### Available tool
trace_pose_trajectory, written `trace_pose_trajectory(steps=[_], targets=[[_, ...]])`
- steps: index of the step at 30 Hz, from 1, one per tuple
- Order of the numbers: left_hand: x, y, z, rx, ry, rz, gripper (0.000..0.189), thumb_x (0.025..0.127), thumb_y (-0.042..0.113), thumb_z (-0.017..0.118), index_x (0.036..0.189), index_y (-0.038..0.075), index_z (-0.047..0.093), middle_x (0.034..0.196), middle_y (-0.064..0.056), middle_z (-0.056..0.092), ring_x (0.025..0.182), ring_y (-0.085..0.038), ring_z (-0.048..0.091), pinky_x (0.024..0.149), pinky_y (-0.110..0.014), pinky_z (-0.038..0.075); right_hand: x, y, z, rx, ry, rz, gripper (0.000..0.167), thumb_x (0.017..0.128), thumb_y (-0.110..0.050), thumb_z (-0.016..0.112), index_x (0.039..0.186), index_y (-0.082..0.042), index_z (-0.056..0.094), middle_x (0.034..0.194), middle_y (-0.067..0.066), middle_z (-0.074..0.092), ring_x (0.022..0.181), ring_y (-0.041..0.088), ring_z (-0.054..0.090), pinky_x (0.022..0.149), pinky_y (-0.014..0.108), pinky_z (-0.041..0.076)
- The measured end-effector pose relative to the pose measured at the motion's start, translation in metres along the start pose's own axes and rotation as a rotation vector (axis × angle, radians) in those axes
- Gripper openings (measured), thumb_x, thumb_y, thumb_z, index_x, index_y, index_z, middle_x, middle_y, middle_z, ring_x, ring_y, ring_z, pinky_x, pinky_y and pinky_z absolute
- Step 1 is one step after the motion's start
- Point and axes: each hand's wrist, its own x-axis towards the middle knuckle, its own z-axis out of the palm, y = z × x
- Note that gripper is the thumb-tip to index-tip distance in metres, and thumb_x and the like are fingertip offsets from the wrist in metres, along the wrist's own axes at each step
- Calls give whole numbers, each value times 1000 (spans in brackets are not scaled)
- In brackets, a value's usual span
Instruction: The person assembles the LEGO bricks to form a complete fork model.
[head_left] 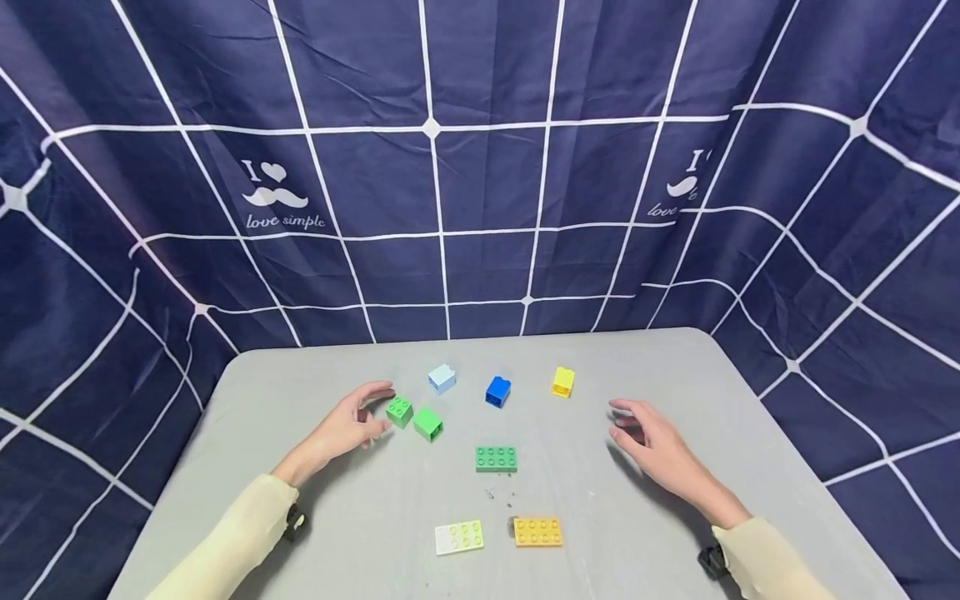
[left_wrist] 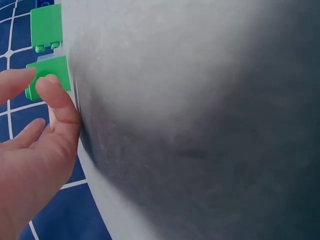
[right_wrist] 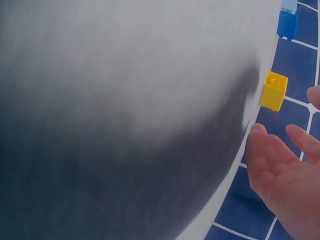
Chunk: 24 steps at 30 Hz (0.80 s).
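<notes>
My left hand [head_left: 347, 427] is beside a small bright green building brick [head_left: 400, 411], its thumb and fingers parted toward the brick's left side. In the left wrist view, the thumb overlaps this green brick [left_wrist: 59, 72]. A second bright green brick [head_left: 428, 424] lies just right of the first. Over the right part of the table my right hand [head_left: 660, 450] hovers with loosely bent fingers and holds nothing. The yellow brick [head_left: 562, 382] is the closest one to it, up and to the left, and also appears beyond the fingertips in the right wrist view.
Along the back of the grey table [head_left: 300, 542] lie a light blue brick [head_left: 442, 378] and a dark blue brick [head_left: 498, 392]. A dark green brick [head_left: 496, 459] is mid-table. Nearer are a yellow-green brick [head_left: 460, 537] and an orange one [head_left: 537, 532]. Navy curtains [head_left: 480, 183] surround the table.
</notes>
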Motion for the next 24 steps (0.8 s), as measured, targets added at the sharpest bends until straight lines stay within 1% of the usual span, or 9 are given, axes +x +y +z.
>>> trace_pose_trajectory(steps=[2,4,9,12,14,17,20,24], targets=[[4,-1,-1,-19,-19,-10,74,89,-12,71,157,-12,42,156,-34,50,68,-13,55,55,-26,50,-1,-3,1,17,0,1,41,105,-9,71,143,4,62,134,20,68,111,37,73,88,38,60],[7,-1,-1,-25,-33,-18,71,90,-13,71,155,-13,43,155,-34,51,69,-14,56,56,-26,49,-1,-5,1,30,-7,-1,40,105,-9,71,142,5,63,134,19,68,110,35,73,87,36,60],[11,0,-2,-6,-57,-14,63,89,-16,68,150,-15,49,146,-35,56,69,-16,58,56,-26,50,-2,-8,1,40,-54,26,39,106,-12,70,142,4,62,136,19,68,111,29,72,91,33,58],[12,0,-2,13,-69,-5,57,88,-16,67,144,-14,54,133,-32,63,68,-16,57,56,-26,50,-2,-10,2,35,-72,38,39,107,-13,70,142,2,63,137,18,68,112,28,71,92,35,58],[12,0,-3,28,-69,-9,52,89,-16,67,140,-12,58,120,-26,67,68,-15,56,57,-26,50,-1,-11,2,31,-78,41,39,107,-14,69,143,1,63,138,18,67,113,28,71,92,36,58],[13,1,-3,40,-77,-18,47,89,-14,68,136,-11,61,104,-17,68,68,-14,55,58,-25,50,-1,-12,2,37,-84,37,39,107,-14,69,143,1,63,139,18,67,113,29,72,92,36,58],[15,1,-4,33,-87,-28,45,90,-12,70,134,-10,62,100,-13,68,68,-14,55,59,-25,49,-1,-14,3,49,-91,30,39,108,-14,69,144,0,62,139,17,67,113,28,72,91,36,58],[15,1,-5,23,-114,-23,42,90,-11,72,131,-9,64,105,-14,68,70,-14,56,61,-25,49,-2,-18,4,61,-95,40,39,108,-14,70,143,0,63,139,16,67,112,26,72,88,34,58]])
